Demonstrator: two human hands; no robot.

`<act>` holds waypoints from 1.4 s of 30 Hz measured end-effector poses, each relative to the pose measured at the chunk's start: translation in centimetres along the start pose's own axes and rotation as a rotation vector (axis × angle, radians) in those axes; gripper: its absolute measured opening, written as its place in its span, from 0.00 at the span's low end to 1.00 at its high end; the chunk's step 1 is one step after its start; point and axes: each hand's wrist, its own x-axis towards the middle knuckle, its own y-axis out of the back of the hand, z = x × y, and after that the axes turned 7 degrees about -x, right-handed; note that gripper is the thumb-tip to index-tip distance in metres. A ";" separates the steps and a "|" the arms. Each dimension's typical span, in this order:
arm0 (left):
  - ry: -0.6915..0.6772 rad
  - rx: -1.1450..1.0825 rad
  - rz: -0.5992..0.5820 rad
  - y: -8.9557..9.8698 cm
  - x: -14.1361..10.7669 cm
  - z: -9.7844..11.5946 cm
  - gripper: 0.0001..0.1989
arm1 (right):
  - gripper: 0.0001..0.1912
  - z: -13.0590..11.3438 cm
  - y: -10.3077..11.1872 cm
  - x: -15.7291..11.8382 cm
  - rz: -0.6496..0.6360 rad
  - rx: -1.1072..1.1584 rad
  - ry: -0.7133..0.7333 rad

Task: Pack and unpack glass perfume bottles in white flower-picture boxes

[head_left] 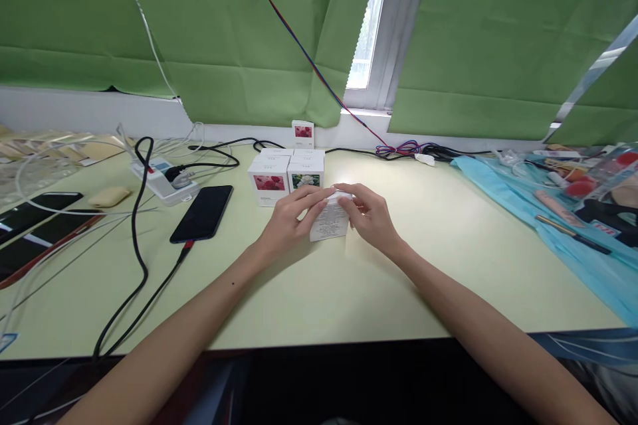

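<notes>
A small white box [329, 222] with printed text on its near side stands on the table in front of me. My left hand [300, 211] holds it from the left, fingers over the top edge. On the other side, my right hand [367, 212] grips the top right edge with thumb and fingers. The far side of the box is hidden by my hands. Just behind stand several more white boxes in a block: one shows a red flower picture [270, 183], another a white flower picture [306, 180].
One more white box [303, 135] leans by the wall. Left are a black phone [202, 214] on a cable, a power strip [164, 180], an earphone-like beige case [109, 196] and dark devices [40, 232]. At right lies blue plastic sheeting [503, 196] with a pen [573, 234].
</notes>
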 end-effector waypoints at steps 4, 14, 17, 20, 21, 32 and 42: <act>0.006 -0.010 -0.003 0.1 0.0 0.2 0.16 | 0.15 -0.1 0.0 0.0 -0.006 -0.006 -0.008; 0.029 -0.012 -0.011 0.1 0.0 0.3 0.16 | 0.16 -0.3 0.1 0.0 -0.010 -0.011 -0.019; 0.037 -0.015 -0.017 0.1 0.0 0.3 0.16 | 0.14 -0.2 0.1 0.0 -0.008 -0.013 -0.004; 0.038 -0.018 -0.022 0.1 0.0 0.3 0.16 | 0.13 -0.2 0.1 0.0 -0.004 -0.019 0.022; 0.035 -0.018 -0.022 0.1 0.0 0.3 0.16 | 0.13 -0.2 0.1 0.0 -0.003 -0.023 0.029; 0.039 -0.033 -0.035 0.2 0.0 0.3 0.16 | 0.15 -0.3 0.2 0.0 -0.003 -0.049 0.036; 0.040 -0.037 -0.030 0.2 0.0 0.2 0.16 | 0.16 -0.3 0.1 0.0 -0.001 -0.058 0.032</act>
